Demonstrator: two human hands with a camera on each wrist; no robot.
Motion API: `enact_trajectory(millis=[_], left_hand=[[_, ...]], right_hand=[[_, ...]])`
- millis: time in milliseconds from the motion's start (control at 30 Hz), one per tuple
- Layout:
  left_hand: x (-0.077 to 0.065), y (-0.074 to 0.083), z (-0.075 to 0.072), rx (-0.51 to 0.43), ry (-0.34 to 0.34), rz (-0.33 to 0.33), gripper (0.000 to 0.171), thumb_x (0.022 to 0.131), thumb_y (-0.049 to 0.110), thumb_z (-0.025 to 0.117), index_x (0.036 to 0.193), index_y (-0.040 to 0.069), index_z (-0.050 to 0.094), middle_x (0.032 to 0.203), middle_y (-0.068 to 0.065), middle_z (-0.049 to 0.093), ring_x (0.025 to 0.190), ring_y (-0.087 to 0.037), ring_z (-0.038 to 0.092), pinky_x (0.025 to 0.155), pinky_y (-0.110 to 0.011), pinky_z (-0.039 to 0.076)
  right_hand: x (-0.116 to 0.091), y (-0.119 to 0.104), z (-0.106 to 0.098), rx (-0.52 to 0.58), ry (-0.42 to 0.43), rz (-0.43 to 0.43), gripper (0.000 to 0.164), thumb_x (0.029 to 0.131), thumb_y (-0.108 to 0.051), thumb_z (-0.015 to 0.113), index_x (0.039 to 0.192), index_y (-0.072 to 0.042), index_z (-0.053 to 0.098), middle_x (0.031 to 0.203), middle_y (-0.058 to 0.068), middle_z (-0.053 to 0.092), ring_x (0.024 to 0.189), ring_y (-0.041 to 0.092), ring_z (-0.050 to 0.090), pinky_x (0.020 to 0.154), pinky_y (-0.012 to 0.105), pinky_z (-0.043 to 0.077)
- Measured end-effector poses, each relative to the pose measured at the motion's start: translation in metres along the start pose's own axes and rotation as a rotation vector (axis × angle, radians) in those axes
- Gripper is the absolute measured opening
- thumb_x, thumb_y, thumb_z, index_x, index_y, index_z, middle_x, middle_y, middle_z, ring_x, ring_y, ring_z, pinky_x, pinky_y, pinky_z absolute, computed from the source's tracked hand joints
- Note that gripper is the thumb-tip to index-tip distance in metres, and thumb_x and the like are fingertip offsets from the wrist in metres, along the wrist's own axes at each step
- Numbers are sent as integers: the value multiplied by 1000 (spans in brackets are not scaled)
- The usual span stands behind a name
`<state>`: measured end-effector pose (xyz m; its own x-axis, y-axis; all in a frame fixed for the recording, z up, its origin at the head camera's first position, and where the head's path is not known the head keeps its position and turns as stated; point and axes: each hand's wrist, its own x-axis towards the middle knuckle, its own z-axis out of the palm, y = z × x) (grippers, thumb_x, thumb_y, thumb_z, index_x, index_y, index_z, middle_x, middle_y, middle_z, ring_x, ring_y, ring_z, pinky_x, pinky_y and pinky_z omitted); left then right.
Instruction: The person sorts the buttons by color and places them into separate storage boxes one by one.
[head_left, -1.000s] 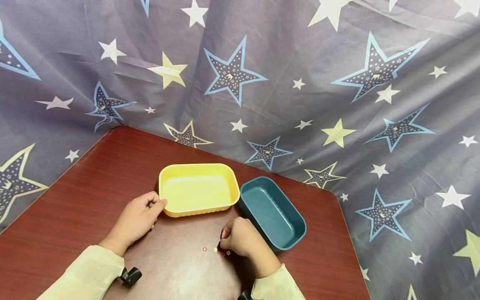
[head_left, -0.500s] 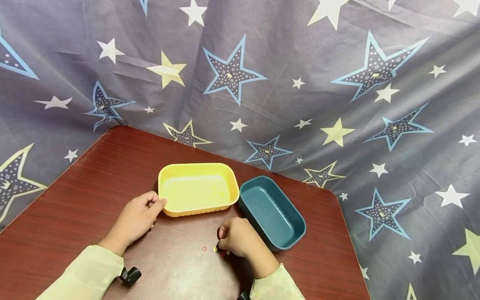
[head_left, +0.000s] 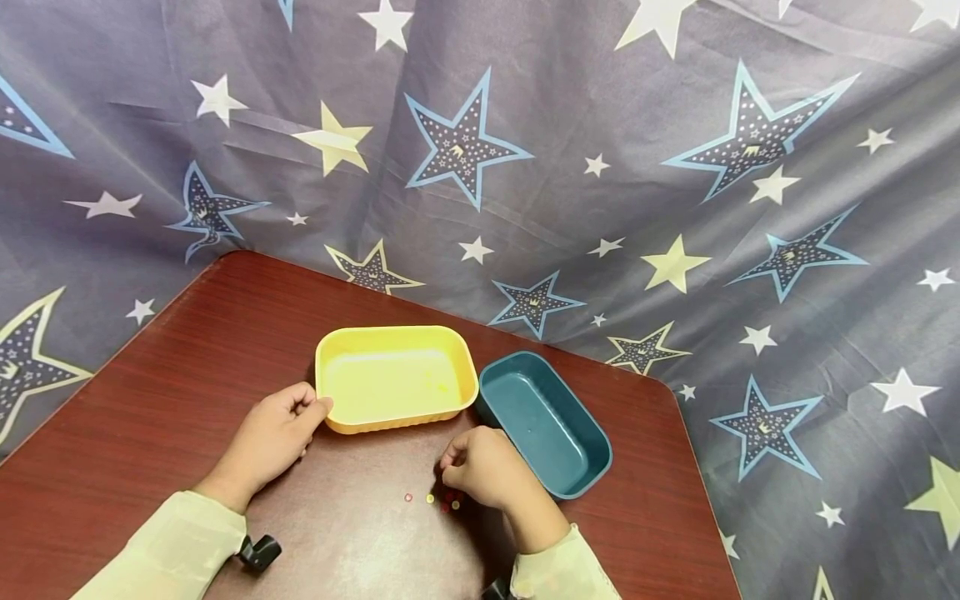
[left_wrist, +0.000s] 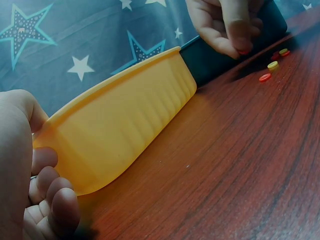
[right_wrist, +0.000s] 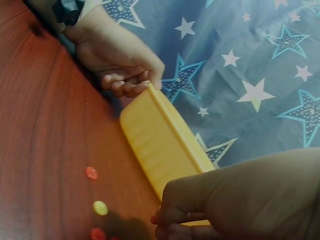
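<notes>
My left hand [head_left: 272, 440] grips the near left corner of a yellow plastic box [head_left: 390, 421], thumb at the rim. In the left wrist view its other fingers curl beside the box wall. My right hand [head_left: 489, 471] is in front of the boxes, pinching a small red button [left_wrist: 243, 52] between thumb and fingertip, above the table. Below it several red and yellow buttons lie on the wood, among them a red button [right_wrist: 91, 173] and a yellow button [right_wrist: 100, 208]. A few small yellow pieces [head_left: 442, 387] show faintly inside the yellow box.
A dark teal box [head_left: 536, 421] stands angled against the yellow box's right end, close behind my right hand. The reddish-brown table [head_left: 255, 308] ends at a star-patterned curtain [head_left: 570, 125] at the back and sides. A black wrist mount [head_left: 259, 552] sits at my left cuff.
My right hand has risen slightly away from the table and shifted right, with the red button pinched. More red buttons show beneath it. The left hand and both boxes stay put.
</notes>
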<state>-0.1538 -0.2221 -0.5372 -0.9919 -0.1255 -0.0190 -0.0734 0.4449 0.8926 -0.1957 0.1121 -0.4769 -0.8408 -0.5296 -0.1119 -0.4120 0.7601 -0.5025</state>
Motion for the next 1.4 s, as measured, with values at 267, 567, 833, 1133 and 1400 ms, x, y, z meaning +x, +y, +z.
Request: enact_trajectory(millis=[267, 567, 833, 1133, 1400], left_hand=[[0, 0, 0, 0, 3, 3, 46, 114, 54, 63, 92, 14, 56, 63, -2, 60, 54, -21, 59, 52, -33, 46], [0, 1, -1, 12, -1, -1, 45, 114, 54, 63, 92, 15, 57, 63, -2, 60, 55, -21, 59, 53, -33, 46], [0, 0, 0, -2, -5, 2, 44, 114, 52, 64, 92, 14, 56, 63, -2, 60, 55, -21, 59, 52, -33, 47], [0, -1, 0, -6, -5, 4, 43, 114, 51, 64, 93, 14, 56, 63, -3, 60, 55, -21, 60, 52, -33, 48], [0, -2, 0, -3, -3, 10, 43, 115, 51, 63, 92, 14, 56, 63, -2, 60, 55, -21, 60, 52, -33, 47]], right_hand=[[1, -3, -28, 31, 40, -20, 18, 85, -10, 81, 76, -25, 77, 69, -19, 66, 65, 0, 56, 65, 24, 49], [5, 1, -56, 70, 63, 3, 15, 92, -14, 79, 80, -24, 82, 71, -16, 67, 70, 5, 58, 63, 24, 49], [11, 9, -75, 129, 39, 84, 11, 96, -16, 79, 86, -17, 84, 69, -9, 67, 64, 11, 60, 59, 29, 51], [22, 27, -98, 250, 3, 111, 9, 98, -13, 79, 94, -8, 85, 73, -3, 69, 65, 12, 62, 61, 27, 53], [36, 51, -112, 299, -25, 172, 10, 99, -12, 78, 98, -5, 85, 76, -1, 71, 69, 13, 65, 67, 29, 61]])
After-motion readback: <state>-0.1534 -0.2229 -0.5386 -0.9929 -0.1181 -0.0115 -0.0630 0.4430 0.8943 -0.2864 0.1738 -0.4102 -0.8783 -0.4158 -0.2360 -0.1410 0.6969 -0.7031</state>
